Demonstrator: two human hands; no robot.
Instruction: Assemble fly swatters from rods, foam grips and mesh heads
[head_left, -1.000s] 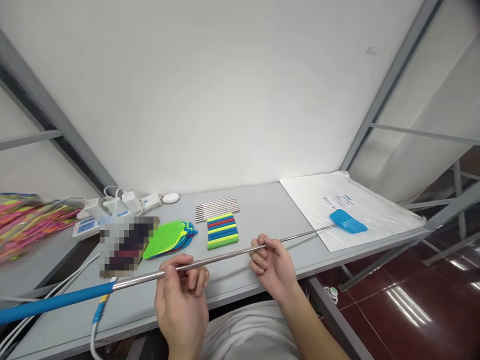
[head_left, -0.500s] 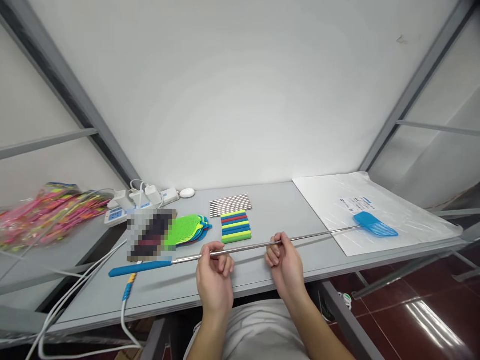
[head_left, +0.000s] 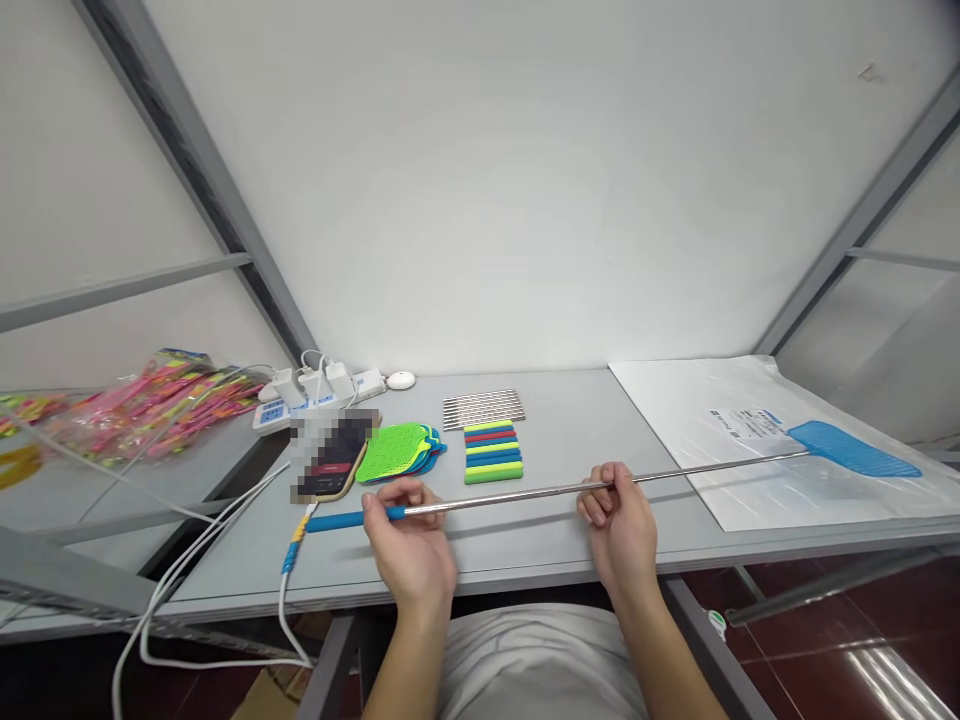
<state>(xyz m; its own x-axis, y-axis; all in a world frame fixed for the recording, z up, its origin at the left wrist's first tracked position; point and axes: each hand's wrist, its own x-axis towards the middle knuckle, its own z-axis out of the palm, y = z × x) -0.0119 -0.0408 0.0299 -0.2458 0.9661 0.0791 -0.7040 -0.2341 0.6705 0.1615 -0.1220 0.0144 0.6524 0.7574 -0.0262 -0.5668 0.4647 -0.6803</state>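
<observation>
A fly swatter (head_left: 525, 494) with a telescopic metal rod, a blue handle and a blue mesh head stretches across the front of the table. My left hand (head_left: 412, 545) grips it where the handle meets the rod. Further along, my right hand (head_left: 621, 520) pinches the rod between thumb and fingers. The blue head is over the white packaging sheet on the right. Behind my left hand lie a stack of swatter heads (head_left: 397, 452), green on top, and a row of coloured handle tubes (head_left: 493, 453). Several metal rods (head_left: 484, 408) lie side by side beyond the tubes.
A phone (head_left: 341, 455), partly pixelated, lies on the left beside a white cable (head_left: 285, 600). Behind it stands a power strip (head_left: 274, 415) with plugs. Bagged pink and yellow items (head_left: 180, 405) are at far left. A white sheet (head_left: 675, 420) covers the table's right end.
My left hand has slid along the rod to the handle's end, and my hands are further apart. The swatter looks longer, its head further right. The camera view has turned left.
</observation>
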